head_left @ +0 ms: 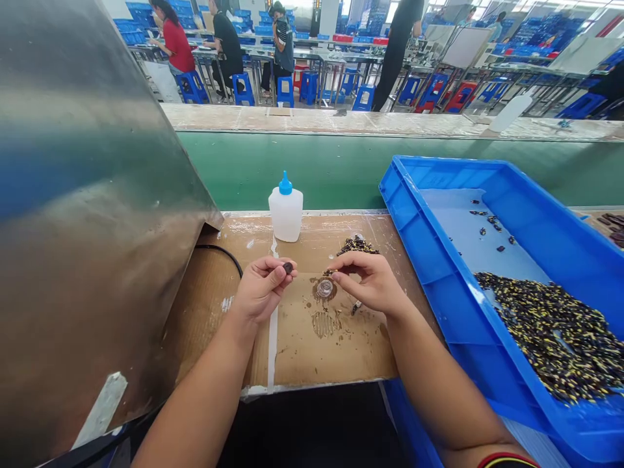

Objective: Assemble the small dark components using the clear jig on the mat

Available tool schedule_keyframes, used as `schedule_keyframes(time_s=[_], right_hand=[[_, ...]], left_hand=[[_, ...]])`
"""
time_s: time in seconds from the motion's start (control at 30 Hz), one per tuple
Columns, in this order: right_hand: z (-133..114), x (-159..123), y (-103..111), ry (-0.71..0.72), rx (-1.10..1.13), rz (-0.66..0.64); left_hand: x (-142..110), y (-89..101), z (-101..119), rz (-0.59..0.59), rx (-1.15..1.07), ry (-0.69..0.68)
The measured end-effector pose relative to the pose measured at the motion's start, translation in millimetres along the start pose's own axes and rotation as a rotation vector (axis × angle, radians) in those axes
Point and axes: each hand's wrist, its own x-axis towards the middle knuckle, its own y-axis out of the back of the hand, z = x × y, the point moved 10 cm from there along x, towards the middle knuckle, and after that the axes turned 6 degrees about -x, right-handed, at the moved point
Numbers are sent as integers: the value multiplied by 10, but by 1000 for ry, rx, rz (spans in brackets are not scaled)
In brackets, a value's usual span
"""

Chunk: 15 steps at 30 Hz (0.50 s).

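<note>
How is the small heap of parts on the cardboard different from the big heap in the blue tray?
The small heap is a low mound on the brown cardboard, while the big heap spreads widely across the floor of the blue plastic tray. The small heap lies just beyond the right hand; the big heap lies farther right. The small heap looks darker; the big heap shows more yellow. Both are loose, tiny, dark pieces.

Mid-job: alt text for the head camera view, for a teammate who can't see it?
The person's left hand pinches a small dark part while the right hand holds a tiny dark-and-yellow piece above a cardboard-covered bench. A blue plastic crate of similar pieces sits at right; a white squeeze bottle stands beyond the hands.
</note>
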Motion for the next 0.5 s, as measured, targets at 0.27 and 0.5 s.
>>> schedule_keyframes(time_s=[0.27, 0.5], right_hand=[[-164, -44, -84, 36, 272, 166], [-170, -31, -73, 52, 245, 196]], left_hand=[[7, -17, -96, 34, 28, 52], [7, -15, -141, 52, 56, 56]])
